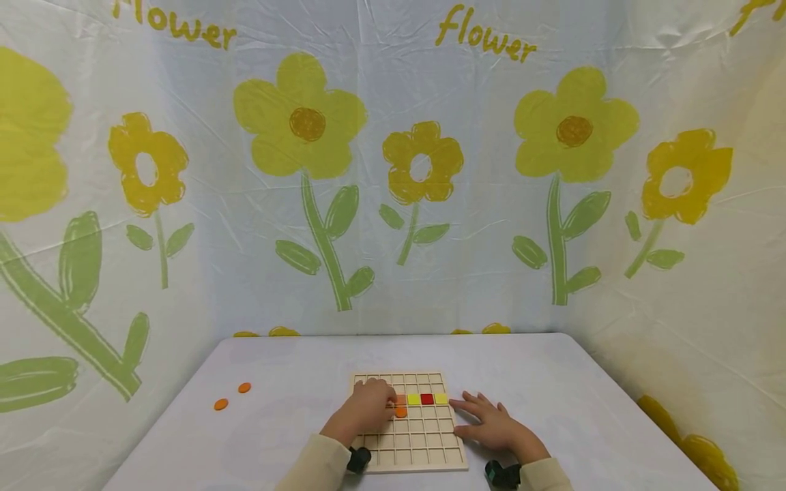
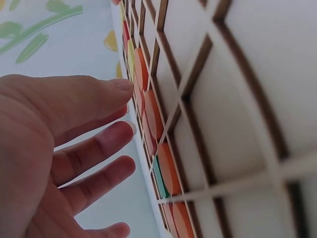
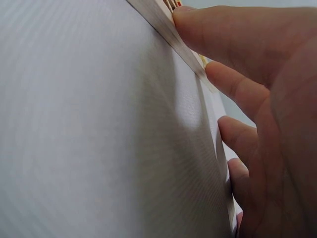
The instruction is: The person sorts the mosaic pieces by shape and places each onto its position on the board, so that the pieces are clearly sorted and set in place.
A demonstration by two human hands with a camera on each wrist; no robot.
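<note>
A pale wooden grid board [image 1: 424, 460] lies flat on the table. My left hand [image 1: 367, 407] is over its left part, thumb and fingertips down at a row of coloured square tiles, nothing visible between them. To the right of those fingers, the row shows an orange tile, a yellow tile [image 1: 413, 399], a red tile [image 1: 426, 399] and another yellow tile [image 1: 441, 399]. One row nearer, several orange discs [image 2: 153, 115] sit in cells; the left hand hides most in the head view. A teal tile [image 2: 160, 177] also shows. My right hand [image 1: 491, 421], fingers spread, touches the board's right edge.
Two loose orange discs, one nearer [image 1: 221, 404] and one farther [image 1: 244, 387], lie on the white table [image 1: 522, 368] left of the board. A flower-printed cloth [image 1: 393, 300] hangs behind the table and along both sides.
</note>
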